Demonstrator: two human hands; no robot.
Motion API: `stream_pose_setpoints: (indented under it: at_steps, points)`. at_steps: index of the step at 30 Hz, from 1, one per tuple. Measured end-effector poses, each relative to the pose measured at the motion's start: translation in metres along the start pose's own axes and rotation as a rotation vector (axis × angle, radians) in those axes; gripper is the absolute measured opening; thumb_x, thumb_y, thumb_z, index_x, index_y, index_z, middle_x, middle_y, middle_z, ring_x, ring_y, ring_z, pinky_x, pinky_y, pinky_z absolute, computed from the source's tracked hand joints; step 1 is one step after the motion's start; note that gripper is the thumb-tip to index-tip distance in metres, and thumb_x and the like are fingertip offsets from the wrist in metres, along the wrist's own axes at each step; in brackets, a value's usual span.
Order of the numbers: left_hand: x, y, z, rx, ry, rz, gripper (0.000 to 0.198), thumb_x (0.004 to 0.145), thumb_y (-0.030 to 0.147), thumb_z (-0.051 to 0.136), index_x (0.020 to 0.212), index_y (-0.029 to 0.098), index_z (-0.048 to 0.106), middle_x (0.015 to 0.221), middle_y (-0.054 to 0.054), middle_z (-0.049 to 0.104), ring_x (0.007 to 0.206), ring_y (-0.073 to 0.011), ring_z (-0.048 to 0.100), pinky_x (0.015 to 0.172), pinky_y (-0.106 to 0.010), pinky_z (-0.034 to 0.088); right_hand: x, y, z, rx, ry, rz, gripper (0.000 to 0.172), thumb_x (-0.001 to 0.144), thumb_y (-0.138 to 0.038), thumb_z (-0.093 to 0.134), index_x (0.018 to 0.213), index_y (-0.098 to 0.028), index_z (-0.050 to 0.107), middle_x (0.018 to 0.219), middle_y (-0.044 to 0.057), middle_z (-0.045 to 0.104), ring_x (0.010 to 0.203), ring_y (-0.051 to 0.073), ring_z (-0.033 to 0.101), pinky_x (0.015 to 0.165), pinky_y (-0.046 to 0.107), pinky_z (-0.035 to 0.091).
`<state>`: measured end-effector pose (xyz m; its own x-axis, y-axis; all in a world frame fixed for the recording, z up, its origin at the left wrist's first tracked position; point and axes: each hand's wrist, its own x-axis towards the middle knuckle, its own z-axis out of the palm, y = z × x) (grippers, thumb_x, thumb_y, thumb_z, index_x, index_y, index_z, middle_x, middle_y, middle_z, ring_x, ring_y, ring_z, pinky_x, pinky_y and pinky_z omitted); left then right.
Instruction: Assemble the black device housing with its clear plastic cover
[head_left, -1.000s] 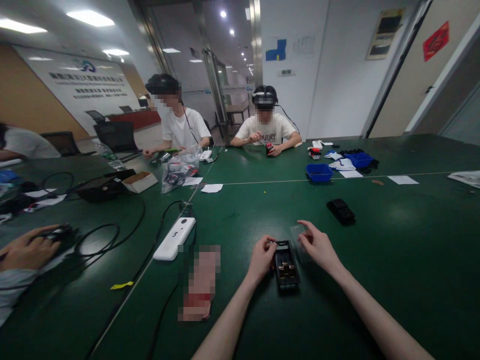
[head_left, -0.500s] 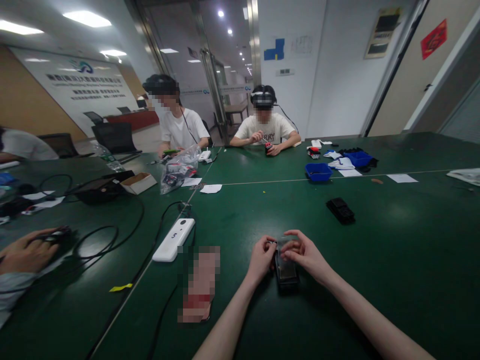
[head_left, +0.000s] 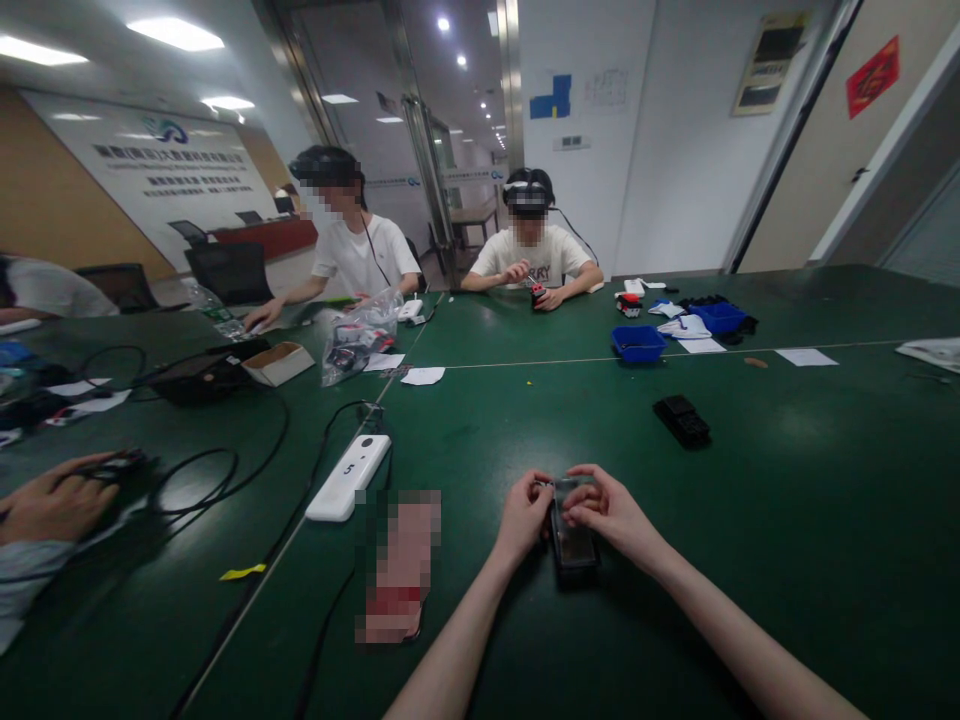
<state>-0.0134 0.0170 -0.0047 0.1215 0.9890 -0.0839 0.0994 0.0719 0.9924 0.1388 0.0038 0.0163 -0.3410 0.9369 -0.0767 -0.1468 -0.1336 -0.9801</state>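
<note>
A black rectangular device (head_left: 576, 570) with a glossy window on its upper face lies on the green table in front of me. My left hand (head_left: 528, 510) is closed, fingers curled round the device's upper left edge. A thin clear film (head_left: 568, 487) shows at the device's top end, between my hands. Over the upper right part, my right hand (head_left: 600, 505) is closed, its thumb and bent fingers at the clear film. Just how its fingertips meet the film is too small to make out.
Ahead to the right sits another black device (head_left: 681, 420); beyond it, a blue tray (head_left: 637, 344). To the left lie a white power bank (head_left: 349, 478), a blurred pinkish phone-shaped thing (head_left: 405, 560) and black cables (head_left: 225, 470). A co-worker's hand (head_left: 67, 500) rests at far left.
The tip of my right index finger and the clear film's top have dipped slightly. My left hand stays in place. Across the table, the co-worker at left has stretched an arm toward the bottle.
</note>
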Motion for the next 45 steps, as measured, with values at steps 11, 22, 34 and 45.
stream_pose_setpoints:
  at_steps: [11,22,34,45]
  points:
    - [-0.001,0.001,0.000,0.004,0.021,0.000,0.018,0.076,0.032,0.051,0.081,0.015,0.051,0.048,0.008,0.046,0.031,-0.0051,0.041,0.030,-0.015,0.032,-0.005,-0.010,-0.007,-0.660,0.085,-0.252,0.037,0.070,-0.018,0.060,0.106,-0.021,0.054,0.096,0.005,0.060,0.087,0.019,0.055,0.075,0.033,0.044]
    - [-0.003,0.005,-0.001,-0.039,0.027,-0.014,0.017,0.075,0.031,0.049,0.081,0.015,0.052,0.050,0.008,0.046,0.032,-0.0056,0.042,0.030,-0.015,0.032,0.000,0.001,-0.013,-0.611,0.026,-0.212,0.038,0.071,-0.019,0.060,0.108,-0.019,0.054,0.111,0.007,0.057,0.104,0.021,0.053,0.090,0.037,0.041]
    - [-0.004,0.006,0.001,-0.007,0.088,0.051,0.027,0.069,0.038,0.062,0.080,0.015,0.052,0.049,0.008,0.045,0.037,-0.0064,0.042,0.039,-0.018,0.034,0.007,0.015,-0.015,-0.349,0.053,-0.020,0.051,0.069,-0.025,0.062,0.116,-0.015,0.047,0.120,0.013,0.056,0.109,0.022,0.055,0.096,0.039,0.041]
    - [-0.006,0.014,-0.001,-0.056,0.099,0.068,0.028,0.067,0.035,0.065,0.082,0.015,0.052,0.058,0.006,0.046,0.048,-0.0069,0.047,0.043,-0.016,0.038,0.002,0.013,-0.005,-0.309,0.077,-0.096,0.046,0.079,-0.034,0.054,0.121,-0.021,0.044,0.121,0.011,0.057,0.110,0.021,0.055,0.095,0.039,0.042]
